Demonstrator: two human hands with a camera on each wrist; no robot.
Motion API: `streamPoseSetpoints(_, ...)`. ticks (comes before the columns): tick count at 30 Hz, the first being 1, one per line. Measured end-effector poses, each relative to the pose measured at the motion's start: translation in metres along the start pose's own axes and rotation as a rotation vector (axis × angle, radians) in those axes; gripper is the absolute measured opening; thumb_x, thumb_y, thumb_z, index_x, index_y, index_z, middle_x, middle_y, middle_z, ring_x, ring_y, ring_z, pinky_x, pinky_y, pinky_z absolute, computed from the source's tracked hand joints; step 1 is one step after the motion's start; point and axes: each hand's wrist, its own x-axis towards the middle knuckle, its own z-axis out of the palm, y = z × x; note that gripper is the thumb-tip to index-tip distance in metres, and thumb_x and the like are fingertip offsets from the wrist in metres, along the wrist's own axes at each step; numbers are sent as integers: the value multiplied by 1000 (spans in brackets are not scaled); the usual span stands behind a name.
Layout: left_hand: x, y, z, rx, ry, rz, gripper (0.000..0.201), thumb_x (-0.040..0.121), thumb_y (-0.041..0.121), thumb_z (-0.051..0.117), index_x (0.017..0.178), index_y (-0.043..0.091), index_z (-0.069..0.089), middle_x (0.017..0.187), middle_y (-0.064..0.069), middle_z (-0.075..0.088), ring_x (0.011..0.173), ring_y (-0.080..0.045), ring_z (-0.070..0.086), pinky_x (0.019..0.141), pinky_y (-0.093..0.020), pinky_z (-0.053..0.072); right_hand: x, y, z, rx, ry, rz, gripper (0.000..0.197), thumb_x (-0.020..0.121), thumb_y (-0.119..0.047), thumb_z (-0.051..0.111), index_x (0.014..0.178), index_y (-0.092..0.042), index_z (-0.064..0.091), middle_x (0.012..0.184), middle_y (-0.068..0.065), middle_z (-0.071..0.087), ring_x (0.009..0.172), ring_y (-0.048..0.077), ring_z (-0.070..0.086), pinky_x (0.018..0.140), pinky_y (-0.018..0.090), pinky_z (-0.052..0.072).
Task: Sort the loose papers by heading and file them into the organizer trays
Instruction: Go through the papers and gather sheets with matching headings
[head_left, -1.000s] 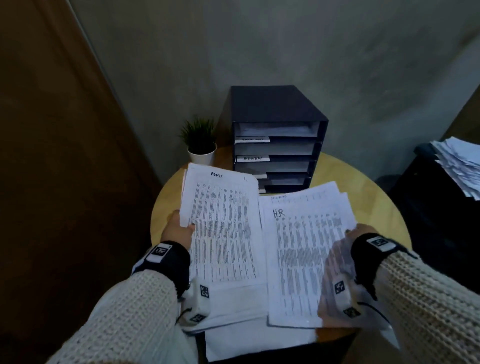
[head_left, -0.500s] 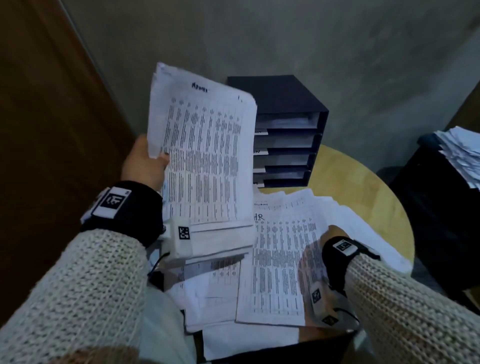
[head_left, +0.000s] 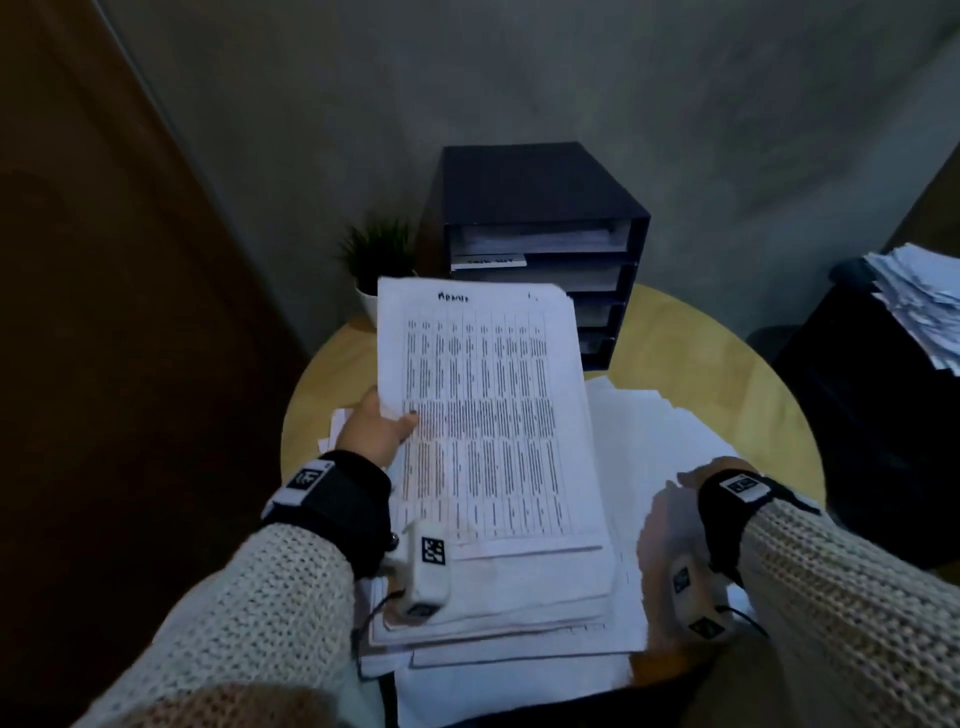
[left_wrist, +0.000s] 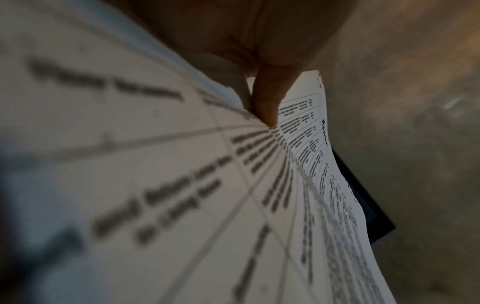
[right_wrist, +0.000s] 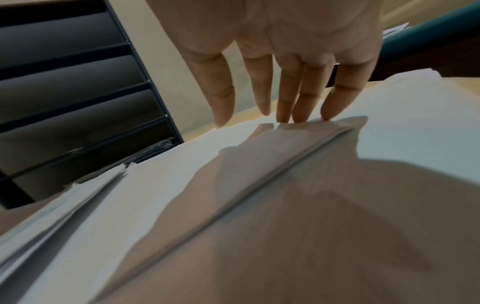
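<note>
My left hand grips a thick stack of printed sheets with a handwritten heading at its top, thumb on the front page; the left wrist view shows the thumb pressing the sheets. The stack is held over the loose white papers on the round wooden table. My right hand rests on those papers with straight fingers touching the top sheet. The dark organizer with several trays stands behind, its upper tray holding papers.
A small potted plant stands left of the organizer. Another heap of papers lies on dark furniture at the right. A brown door or panel fills the left side; a grey wall rises behind the table.
My left hand has lowered the stack from its raised position at the upper left and brought it right, over the papers that showed the HR sheet. My right hand stays on the loose papers.
</note>
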Motion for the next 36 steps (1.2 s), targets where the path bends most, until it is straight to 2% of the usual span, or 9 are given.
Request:
streamPoseSetpoints(1, -2, -7, 5, 43, -25, -19, 46, 91, 9, 58, 135, 8, 44, 129, -5, 55, 118, -26, 53, 106, -39, 39, 4, 5, -3, 63, 3, -29, 43, 96, -18, 54, 135, 0, 47, 140, 16, 48, 128, 27, 49, 73, 27, 46)
streamPoseSetpoints(4, -8, -27, 16, 105, -97, -99, 53, 94, 15, 55, 142, 10, 35, 139, -6, 49, 126, -28, 48, 106, -35, 37, 16, 12, 1, -80, 45, -49, 53, 103, -38, 31, 141, -3, 36, 146, 13, 40, 135, 25, 41, 101, 30, 36)
streamPoseSetpoints(9, -14, -55, 28, 212, -190, -163, 62, 95, 22, 53, 149, 16, 23, 148, -5, 39, 133, -27, 42, 109, -34, 34, 14, 11, 1, -283, 54, -76, 63, 98, -54, 32, 136, -5, 43, 135, 16, 50, 124, 27, 50, 85, 32, 37)
streamPoseSetpoints(14, -18, -69, 26, 297, -149, -191, 58, 96, 20, 52, 147, 12, 25, 148, -8, 39, 132, -27, 42, 108, -32, 34, 14, 9, -7, -265, 138, -108, 54, 101, -46, 29, 127, -6, 54, 126, 12, 60, 114, 22, 60, 75, 25, 34)
streamPoseSetpoints(19, -18, -71, 21, 320, -129, -192, 56, 95, 18, 52, 146, 12, 27, 143, -9, 45, 129, -27, 46, 107, -31, 34, 17, 4, -20, -6, 243, -38, 46, 103, -32, 33, 136, -1, 42, 137, 19, 48, 123, 30, 50, 100, 35, 38)
streamPoseSetpoints(22, -17, -74, 19, 329, -120, -192, 56, 95, 19, 53, 145, 14, 30, 140, -8, 49, 126, -26, 48, 106, -31, 36, 14, 3, -39, 186, 289, -156, 38, 98, -14, 47, 132, 3, 50, 136, 22, 50, 125, 32, 50, 94, 32, 43)
streamPoseSetpoints(27, -19, -73, 18, 351, -103, -203, 55, 95, 18, 53, 144, 11, 30, 140, -9, 48, 125, -27, 49, 103, -30, 37, -4, -10, -67, 16, 404, -114, 38, 102, -22, 34, 127, 1, 50, 137, 20, 46, 129, 31, 44, 105, 37, 36)
streamPoseSetpoints(30, -19, -73, 16, 352, -85, -214, 54, 95, 17, 52, 144, 10, 30, 141, -10, 46, 127, -29, 47, 104, -32, 37, -10, -11, -87, 145, 548, -187, 28, 97, -20, 45, 106, 3, 59, 124, 24, 58, 116, 35, 55, 94, 37, 43)
streamPoseSetpoints(36, -22, -73, 14, 337, -61, -231, 57, 95, 16, 51, 146, 10, 26, 144, -11, 44, 128, -30, 45, 105, -34, 37, -45, -18, -127, 352, 731, -344, 29, 95, -16, 46, 106, 9, 56, 114, 31, 58, 106, 42, 55, 83, 38, 40)
